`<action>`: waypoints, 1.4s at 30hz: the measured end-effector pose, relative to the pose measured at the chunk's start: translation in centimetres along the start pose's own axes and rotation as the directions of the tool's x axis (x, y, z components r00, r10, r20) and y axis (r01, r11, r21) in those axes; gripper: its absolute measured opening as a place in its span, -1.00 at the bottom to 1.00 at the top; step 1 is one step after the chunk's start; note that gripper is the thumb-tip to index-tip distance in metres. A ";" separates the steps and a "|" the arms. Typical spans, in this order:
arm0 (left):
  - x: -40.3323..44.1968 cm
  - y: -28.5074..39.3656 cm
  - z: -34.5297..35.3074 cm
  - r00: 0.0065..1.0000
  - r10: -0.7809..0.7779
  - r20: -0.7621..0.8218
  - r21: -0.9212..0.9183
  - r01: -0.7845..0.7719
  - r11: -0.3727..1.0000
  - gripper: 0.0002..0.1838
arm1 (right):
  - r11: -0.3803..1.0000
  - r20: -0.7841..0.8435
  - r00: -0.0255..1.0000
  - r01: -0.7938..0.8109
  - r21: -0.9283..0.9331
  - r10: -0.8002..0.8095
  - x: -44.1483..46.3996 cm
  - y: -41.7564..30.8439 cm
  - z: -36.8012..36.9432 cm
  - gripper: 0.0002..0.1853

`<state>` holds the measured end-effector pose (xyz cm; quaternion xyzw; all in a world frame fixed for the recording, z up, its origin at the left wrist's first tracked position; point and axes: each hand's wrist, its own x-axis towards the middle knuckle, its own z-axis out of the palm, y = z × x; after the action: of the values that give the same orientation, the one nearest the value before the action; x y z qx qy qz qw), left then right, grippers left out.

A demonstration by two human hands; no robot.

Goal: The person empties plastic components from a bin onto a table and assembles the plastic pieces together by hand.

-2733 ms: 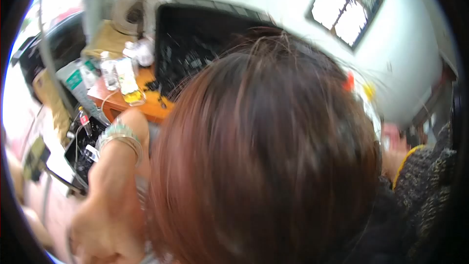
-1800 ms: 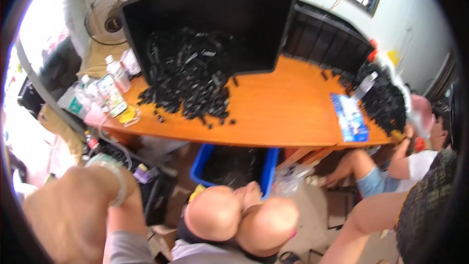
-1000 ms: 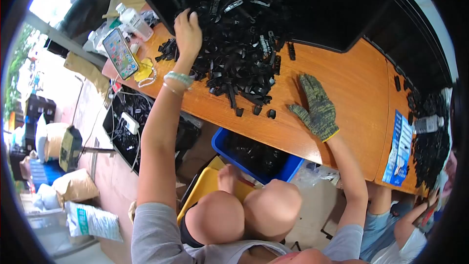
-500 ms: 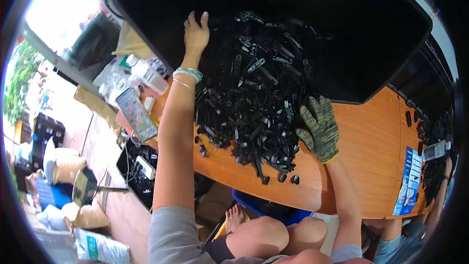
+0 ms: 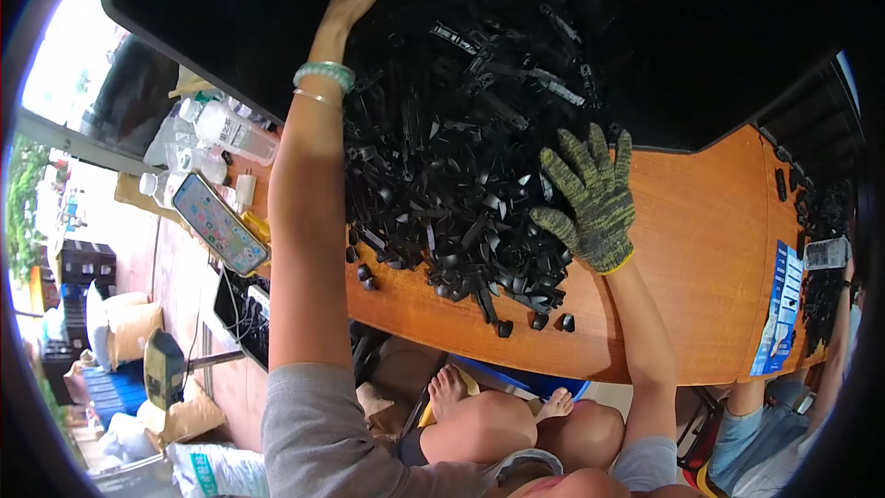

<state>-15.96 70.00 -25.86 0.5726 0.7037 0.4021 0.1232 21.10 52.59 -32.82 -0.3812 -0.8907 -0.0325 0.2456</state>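
A big pile of small black plastic pieces (image 5: 461, 194) spreads from inside a large black tray (image 5: 212, 46) onto the brown wooden table (image 5: 701, 249). Longer strip-like pieces (image 5: 452, 37) lie deeper in the tray. My left hand (image 5: 355, 2), bare, with bracelets at the wrist, reaches far into the tray beside the pieces; its thumb stands apart from the fingers, and nothing shows in it. My right hand (image 5: 593, 198) wears a green and black knitted glove. It lies at the pile's right edge, fingers spread, holding nothing visible.
Left of my arm are a phone (image 5: 221, 224) and plastic bottles (image 5: 235, 134). A blue leaflet (image 5: 777, 309) lies on the table at right, near more black pieces (image 5: 830, 212) and another person's arm (image 5: 837, 337). Under the table edge is a blue bin (image 5: 507, 376).
My left hand has moved farther into the tray. The gloved right hand's fingers are spread wider at the pile's edge. The whole view has shifted, with the tray appearing nearer.
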 end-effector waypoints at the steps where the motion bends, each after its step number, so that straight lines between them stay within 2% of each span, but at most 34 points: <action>1: -0.1 -0.1 1.0 1.000 -0.013 0.007 0.003 0.013 1.000 0.17 | 1.000 -0.027 1.000 0.006 0.002 -0.006 0.0 0.1 0.1 -0.29; 3: 0.5 -0.9 3.1 0.998 0.065 -0.010 0.048 -0.064 0.997 0.17 | 0.999 -0.019 0.999 -0.026 0.024 0.026 -0.1 0.1 0.0 -0.30; 5: 0.4 -0.8 4.3 0.994 0.106 -0.027 0.016 -0.105 0.994 0.14 | 1.000 -0.076 0.997 -0.013 0.014 0.014 -0.2 0.2 0.0 -0.31; 7: -1.3 1.4 4.9 0.988 0.121 0.099 -0.043 -0.118 0.992 0.11 | 0.999 -0.072 0.997 -0.034 0.007 0.034 -0.2 0.3 -0.2 -0.29; 9: -2.4 2.4 6.5 0.988 0.124 0.092 -0.046 -0.120 0.992 0.10 | 0.987 -0.095 0.982 -0.162 -0.001 0.161 -0.2 0.4 -0.3 -0.25; 11: -3.1 3.2 8.5 0.987 0.128 0.099 -0.053 -0.123 0.991 0.09 | 0.981 -0.123 0.974 -0.195 -0.012 0.192 -0.3 1.0 0.5 -0.19; 13: -4.4 5.0 10.3 0.976 0.162 0.146 -0.094 -0.149 0.984 0.07 | 0.957 -0.242 0.926 -0.284 0.063 0.291 -0.7 1.3 0.9 -0.15; 14: -5.2 5.8 11.2 0.964 0.194 0.183 -0.140 -0.170 0.975 0.05 | 0.943 -0.261 0.907 -0.312 0.113 0.331 -0.8 1.5 1.1 -0.11; 17: -6.8 8.8 13.6 0.925 0.318 0.207 -0.190 -0.280 0.941 0.04 | 0.903 -0.273 0.862 -0.423 0.081 0.428 -1.6 2.2 1.1 -0.09; 18: -7.4 9.9 14.0 0.906 0.371 0.206 -0.189 -0.335 0.923 -0.04 | 0.900 -0.282 0.855 -0.423 0.108 0.435 -2.1 2.0 0.7 -0.06; 19: -7.9 10.8 14.2 0.901 0.373 0.221 -0.197 -0.333 0.922 -0.04 | 0.893 -0.277 0.850 -0.438 0.103 0.449 -2.7 2.1 0.5 -0.06; 21: -10.4 14.1 12.8 0.852 0.298 0.430 -0.264 -0.197 0.944 -0.18 | 0.847 -0.246 0.812 -0.488 0.211 0.529 -4.1 2.5 0.3 -0.05; 24: -12.6 16.1 13.5 0.799 0.297 0.523 -0.240 -0.196 0.951 -0.25 | 0.828 -0.186 0.808 -0.534 0.169 0.559 -6.2 2.0 -1.1 -0.06; 25: -13.2 16.3 14.3 0.793 0.308 0.525 -0.251 -0.202 0.947 -0.25 | 0.829 -0.144 0.818 -0.539 0.147 0.557 -6.7 1.7 -1.8 -0.07; 27: -14.3 16.2 16.4 0.758 0.467 0.456 -0.250 -0.395 0.884 -0.14 | 0.814 -0.127 0.805 -0.570 0.106 0.580 -7.9 1.2 -2.7 -0.09; 28: -15.0 16.4 16.8 0.745 0.485 0.457 -0.269 -0.404 0.874 -0.22 | 0.801 -0.100 0.795 -0.593 0.079 0.598 -8.5 0.8 -2.9 -0.11; 29: -15.8 16.9 16.8 0.749 0.452 0.485 -0.209 -0.402 0.891 -0.21 | 0.799 -0.112 0.791 -0.597 0.077 0.602 -9.1 0.7 -3.2 -0.11; 32: -17.8 17.5 16.6 0.714 0.468 0.521 -0.243 -0.402 0.883 -0.23 | 0.794 -0.085 0.790 -0.607 0.032 0.607 -11.5 0.9 -3.8 -0.14; 35: -18.7 17.1 15.7 0.668 0.540 0.512 -0.247 -0.488 0.837 -0.31 | 0.831 -0.095 0.825 -0.551 0.079 0.556 -13.0 0.7 -4.9 -0.17; 36: -19.4 17.1 14.6 0.673 0.555 0.488 -0.187 -0.540 0.820 -0.36 | 0.818 -0.085 0.816 -0.559 0.136 0.572 -13.4 0.4 -5.4 -0.19; 37: -20.2 16.8 13.5 0.702 0.509 0.499 -0.150 -0.508 0.848 -0.41 | 0.802 -0.071 0.806 -0.568 0.187 0.587 -13.9 0.2 -6.0 -0.21; 38: -21.0 16.4 12.5 0.704 0.520 0.483 -0.203 -0.488 0.849 -0.46 | 0.842 -0.144 0.833 -0.511 0.170 0.535 -14.1 -0.1 -6.8 -0.27; 39: -22.6 16.3 11.1 0.734 0.561 0.384 -0.137 -0.555 0.820 -0.50 | 0.842 -0.156 0.829 -0.515 0.160 0.537 -14.4 -0.1 -7.5 -0.27; 40: -24.5 16.1 9.6 0.738 0.594 0.320 -0.131 -0.587 0.799 -0.49 | 0.835 -0.141 0.831 -0.502 0.226 0.538 -14.8 -0.1 -8.1 -0.31; 41: -27.1 16.1 8.0 0.719 0.632 0.289 -0.127 -0.626 0.769 -0.47 | 0.822 -0.123 0.834 -0.488 0.292 0.538 -15.3 0.2 -8.7 -0.36; 42: -30.0 15.8 6.7 0.667 0.691 0.279 -0.138 -0.684 0.716 -0.43 | 0.802 -0.193 0.808 -0.461 0.379 0.556 -15.8 0.7 -8.5 -0.49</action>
<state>8.88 46.08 -27.63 0.8498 0.4030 0.3307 0.0778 34.45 40.50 -32.76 -0.5552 -0.7002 0.1207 0.4323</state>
